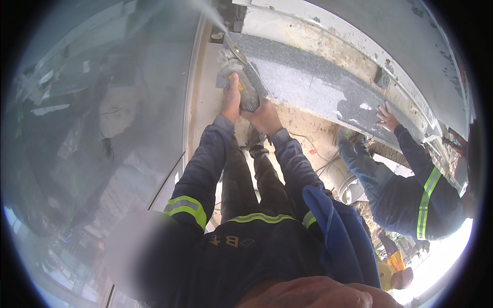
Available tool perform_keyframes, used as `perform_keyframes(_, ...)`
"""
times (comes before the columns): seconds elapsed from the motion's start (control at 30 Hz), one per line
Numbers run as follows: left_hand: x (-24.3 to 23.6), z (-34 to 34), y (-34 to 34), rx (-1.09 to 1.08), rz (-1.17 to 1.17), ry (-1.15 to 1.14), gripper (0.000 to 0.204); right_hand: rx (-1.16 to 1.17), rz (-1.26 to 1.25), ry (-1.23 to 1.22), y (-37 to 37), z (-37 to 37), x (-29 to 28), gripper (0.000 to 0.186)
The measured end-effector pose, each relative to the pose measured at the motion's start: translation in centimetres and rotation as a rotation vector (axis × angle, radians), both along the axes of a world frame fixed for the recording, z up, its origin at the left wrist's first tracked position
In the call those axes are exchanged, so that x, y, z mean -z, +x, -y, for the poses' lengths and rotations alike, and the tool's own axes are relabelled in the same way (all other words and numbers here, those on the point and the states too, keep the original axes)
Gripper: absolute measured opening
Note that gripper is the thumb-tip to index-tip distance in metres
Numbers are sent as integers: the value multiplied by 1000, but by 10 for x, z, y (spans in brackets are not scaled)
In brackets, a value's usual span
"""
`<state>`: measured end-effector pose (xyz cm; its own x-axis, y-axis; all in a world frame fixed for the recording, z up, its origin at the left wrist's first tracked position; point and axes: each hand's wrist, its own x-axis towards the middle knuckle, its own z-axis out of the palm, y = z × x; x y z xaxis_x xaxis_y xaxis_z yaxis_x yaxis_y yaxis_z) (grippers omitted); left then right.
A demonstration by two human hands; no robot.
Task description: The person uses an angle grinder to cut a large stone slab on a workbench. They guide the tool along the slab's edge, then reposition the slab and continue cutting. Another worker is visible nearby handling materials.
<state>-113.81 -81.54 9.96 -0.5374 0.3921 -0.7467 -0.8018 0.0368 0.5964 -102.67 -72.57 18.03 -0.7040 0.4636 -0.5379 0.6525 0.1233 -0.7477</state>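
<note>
Both my hands are closed around an angle grinder [248, 95]. My left hand [232, 98] grips its left side, thumb pointing forward along the body. Around the rear of the body wraps my right hand [264, 118]. The cutting disc [236, 50] stands on edge at the left end of a long grey slab [308, 77] and appears to touch it. A jet of pale dust [211, 14] shoots from the disc toward the far left. Clear wrapping seems to cover part of the grinder head; the exact contact is hard to make out.
At right, a co-worker in a dark jacket [411, 192] lays a spread hand [389, 118] on the slab. A large glossy panel [154, 92] rises on my left. Cables [328, 163] and a white bucket [350, 190] lie beyond my right arm. Another person's yellow-clad part shows lower right.
</note>
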Motion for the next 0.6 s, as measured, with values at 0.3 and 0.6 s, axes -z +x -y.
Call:
perform_keyframes(0.3,-4,-9,-14,-20,88,1,73,-9,11,47,-13,-5,15,61)
perform_keyframes(0.6,-9,-13,-4,-64,65,-41,66,12,16,-9,-8,-9,-13,67)
